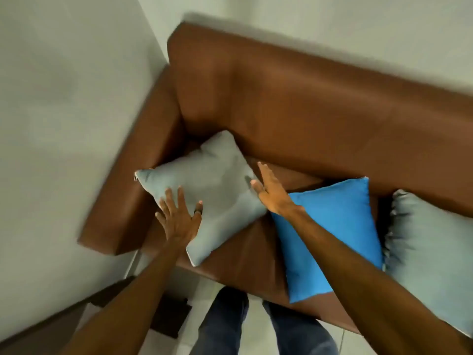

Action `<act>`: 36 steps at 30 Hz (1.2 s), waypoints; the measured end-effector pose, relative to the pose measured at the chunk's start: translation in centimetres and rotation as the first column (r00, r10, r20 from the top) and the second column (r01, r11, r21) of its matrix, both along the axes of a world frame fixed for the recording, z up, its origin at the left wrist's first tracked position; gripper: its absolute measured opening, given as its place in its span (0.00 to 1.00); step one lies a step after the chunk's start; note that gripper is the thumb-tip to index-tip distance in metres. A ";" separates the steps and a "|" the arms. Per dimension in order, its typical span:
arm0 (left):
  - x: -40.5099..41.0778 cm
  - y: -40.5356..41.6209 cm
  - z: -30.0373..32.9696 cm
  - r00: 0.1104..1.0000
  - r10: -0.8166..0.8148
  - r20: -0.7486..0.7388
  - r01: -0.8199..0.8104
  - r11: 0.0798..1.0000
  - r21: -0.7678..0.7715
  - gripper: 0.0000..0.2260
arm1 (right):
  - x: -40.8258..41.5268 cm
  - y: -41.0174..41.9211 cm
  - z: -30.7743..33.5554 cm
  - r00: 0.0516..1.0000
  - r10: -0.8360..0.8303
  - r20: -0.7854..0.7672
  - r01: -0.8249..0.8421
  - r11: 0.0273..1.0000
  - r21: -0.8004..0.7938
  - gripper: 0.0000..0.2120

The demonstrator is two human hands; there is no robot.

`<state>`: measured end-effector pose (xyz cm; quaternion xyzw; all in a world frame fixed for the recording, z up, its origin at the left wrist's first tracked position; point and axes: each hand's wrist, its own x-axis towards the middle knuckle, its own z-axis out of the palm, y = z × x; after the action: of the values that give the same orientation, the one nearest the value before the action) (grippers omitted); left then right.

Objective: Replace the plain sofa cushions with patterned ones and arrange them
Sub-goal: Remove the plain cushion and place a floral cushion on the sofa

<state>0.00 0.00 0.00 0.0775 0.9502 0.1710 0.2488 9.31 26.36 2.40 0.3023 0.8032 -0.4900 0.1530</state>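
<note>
Grip: both wide, nothing held; left hand flat, fingers spread on lower-left edge of plain pale grey square fabric cushion; right hand open at its right edge | Cushion: frame centre, in corner of brown leather sofa | Right of it: plain bright blue cushion, then second pale grey cushion at right frame edge

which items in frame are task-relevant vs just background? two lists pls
Job:
- grey cushion at the sofa's arm end, left hand flat on it, right hand open at its edge
- blue cushion, plain
- grey fringed cushion, at the frame's right edge
- brown sofa

Background:
- dark object on the floor, too blurred to identify
- walls, floor

No patterned cushion in view.
</note>
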 end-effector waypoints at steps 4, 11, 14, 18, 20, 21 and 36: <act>0.4 -1.6 -5.5 0.829 0.477 0.293 -0.542 0.814 0.208 0.47 | -1.9 0.0 -7.8 0.965 -0.216 0.150 0.243 0.950 -0.195 0.37; -1.0 -3.2 -5.4 0.795 0.302 0.526 -0.570 0.668 0.478 0.45 | -2.2 1.1 -10.1 0.929 -0.296 0.222 0.352 0.892 -0.282 0.32; -2.1 -5.0 -1.9 0.797 0.235 0.556 -0.542 0.683 0.489 0.43 | 0.2 2.1 -6.6 0.941 -0.231 0.247 0.308 0.887 -0.343 0.31; -6.1 -5.3 2.8 0.799 0.175 0.575 -0.541 0.624 0.563 0.33 | 2.5 3.3 -2.2 0.921 -0.326 0.211 0.387 0.824 -0.414 0.26; -8.5 -4.6 4.5 0.796 0.155 0.585 -0.565 0.536 0.628 0.25 | 3.0 4.1 -0.7 0.847 -0.512 0.146 0.503 0.680 -0.534 0.36; -9.6 -4.1 5.2 0.799 0.152 0.582 -0.570 0.499 0.653 0.22 | 2.9 4.7 -0.1 0.818 -0.565 0.111 0.518 0.638 -0.570 0.33; -17.7 8.0 -1.6 0.938 0.080 0.338 -0.316 0.600 0.735 0.39 | -2.6 3.8 -6.1 0.736 -0.600 -0.313 0.518 0.797 -0.309 0.34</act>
<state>-17.70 8.00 -1.61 0.0465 0.7407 0.6009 0.2970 6.72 30.16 -3.70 0.4080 0.6341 -0.6422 -0.1380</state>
